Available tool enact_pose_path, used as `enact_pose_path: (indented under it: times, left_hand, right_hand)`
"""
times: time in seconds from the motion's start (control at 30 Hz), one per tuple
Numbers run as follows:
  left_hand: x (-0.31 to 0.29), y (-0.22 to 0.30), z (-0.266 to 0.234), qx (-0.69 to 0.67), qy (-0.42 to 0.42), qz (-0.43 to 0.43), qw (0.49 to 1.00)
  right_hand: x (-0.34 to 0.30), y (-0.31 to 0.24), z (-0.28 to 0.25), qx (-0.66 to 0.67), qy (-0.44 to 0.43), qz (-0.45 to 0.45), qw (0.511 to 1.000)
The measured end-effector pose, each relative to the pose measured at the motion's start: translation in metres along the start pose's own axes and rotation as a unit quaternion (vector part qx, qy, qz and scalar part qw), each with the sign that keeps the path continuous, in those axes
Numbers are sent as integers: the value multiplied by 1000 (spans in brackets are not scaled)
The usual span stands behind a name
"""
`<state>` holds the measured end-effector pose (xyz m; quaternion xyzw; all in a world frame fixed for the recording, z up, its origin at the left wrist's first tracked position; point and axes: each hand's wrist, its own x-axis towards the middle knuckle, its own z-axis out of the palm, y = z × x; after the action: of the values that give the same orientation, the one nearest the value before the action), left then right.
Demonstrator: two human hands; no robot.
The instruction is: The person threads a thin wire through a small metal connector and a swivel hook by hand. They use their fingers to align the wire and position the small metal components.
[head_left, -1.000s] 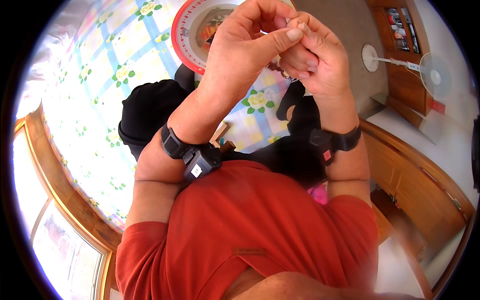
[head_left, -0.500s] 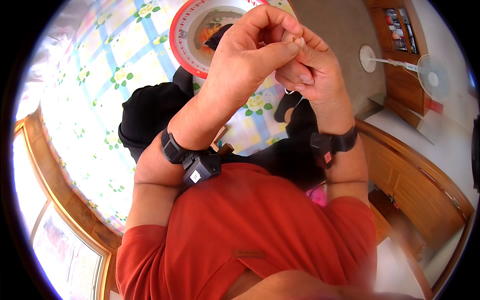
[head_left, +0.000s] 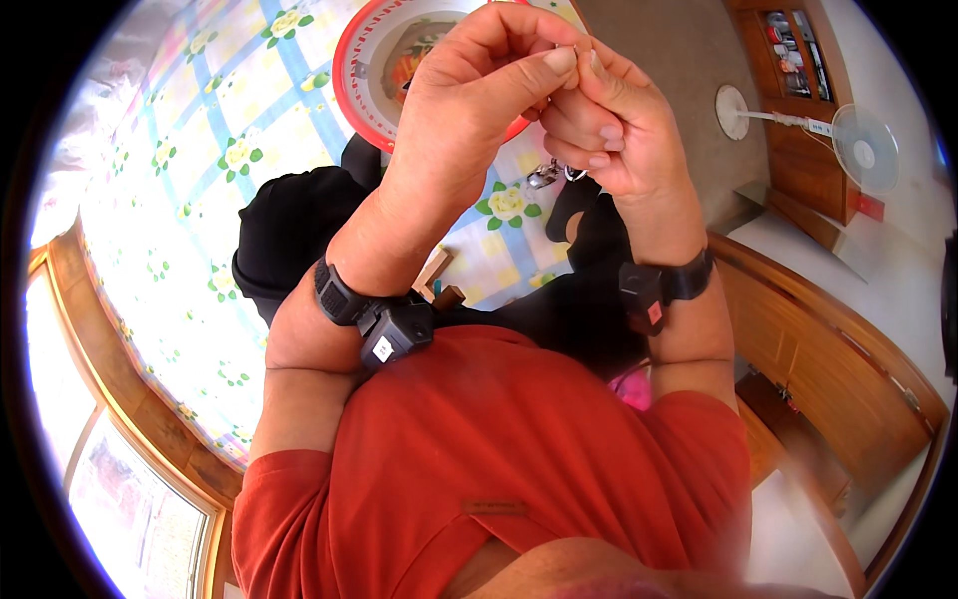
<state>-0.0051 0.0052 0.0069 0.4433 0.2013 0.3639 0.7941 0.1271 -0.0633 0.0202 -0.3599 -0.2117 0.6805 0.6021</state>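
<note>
Still pinching narrowly with left hand [head_left: 454, 115] and right hand [head_left: 634, 125], cannot tell on what; now baring metal [head_left: 542, 177] below, still mid-work.

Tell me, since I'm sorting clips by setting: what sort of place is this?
Probably a room in a home: there is a flowered cloth spread near a window, a white standing fan and a wooden cabinet.

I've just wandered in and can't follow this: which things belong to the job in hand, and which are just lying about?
Seemingly in the job:
Left hand and right hand
Tiny piece at their fingertips, too small to identify
Perhaps the shiny metal piece by the right hand

Apparently just about:
Red-rimmed bowl, though possibly used
Wooden blocks
Fan
</note>
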Motion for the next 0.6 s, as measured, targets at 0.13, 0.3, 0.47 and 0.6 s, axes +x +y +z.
enact_pose_path:
  times: [0.13, 0.3, 0.47, 0.6]
  left_hand:
    - [-1, 2, -3, -57, -6, -23, 998]
    - [1, -3, -5, -62, -7, -7, 998]
    - [2, -5, -4, -81, -2, -12, 997]
    - [1, -5, -4, -60, -13, -1, 998]
  right_hand:
    - [1, 0, -7, -12, -22, -10, 1000]
    - [3, -4, -9, -5, -28, -30, 999]
    - [4, -5, -12, 38, -35, -31, 998]
    - [6, -6, -13, 52, -68, -33, 996]
